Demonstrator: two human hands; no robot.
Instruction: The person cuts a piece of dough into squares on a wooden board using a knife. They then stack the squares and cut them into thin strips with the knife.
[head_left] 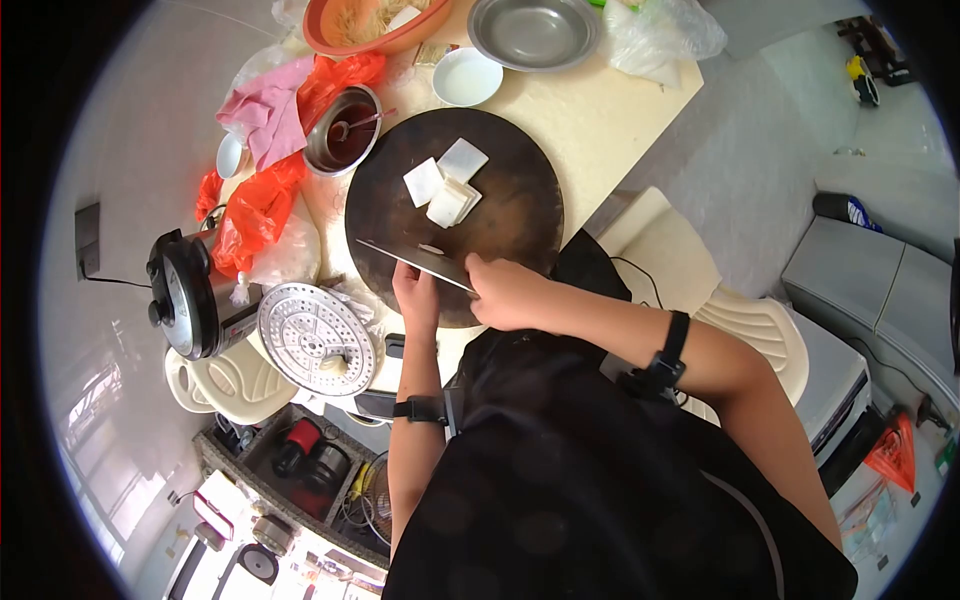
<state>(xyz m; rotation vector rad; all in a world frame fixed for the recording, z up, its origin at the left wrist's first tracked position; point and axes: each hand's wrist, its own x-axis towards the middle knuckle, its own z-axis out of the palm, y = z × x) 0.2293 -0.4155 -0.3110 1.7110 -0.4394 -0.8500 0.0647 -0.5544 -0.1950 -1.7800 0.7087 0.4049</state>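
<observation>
Cleaver point(418, 262) held low over the round chopping board point(520, 215) at its six o'clock edge; right hand point(505, 292) clenched on the handle; left hand point(415, 297) against the blade, likely steadying it, its fingers' grip unclear; white slices point(446, 186) parked toward twelve o'clock, clear of the blade.

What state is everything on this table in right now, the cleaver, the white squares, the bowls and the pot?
Steel cleaver: gripped in right hand, blade low over the dark round chopping board.
Left hand: curled, beside the blade.
White square slices: cut, overlapping in a small pile.
Small white bowl: empty.
Grey metal basin: empty.
Steel pot: uncovered, spoon inside.
</observation>
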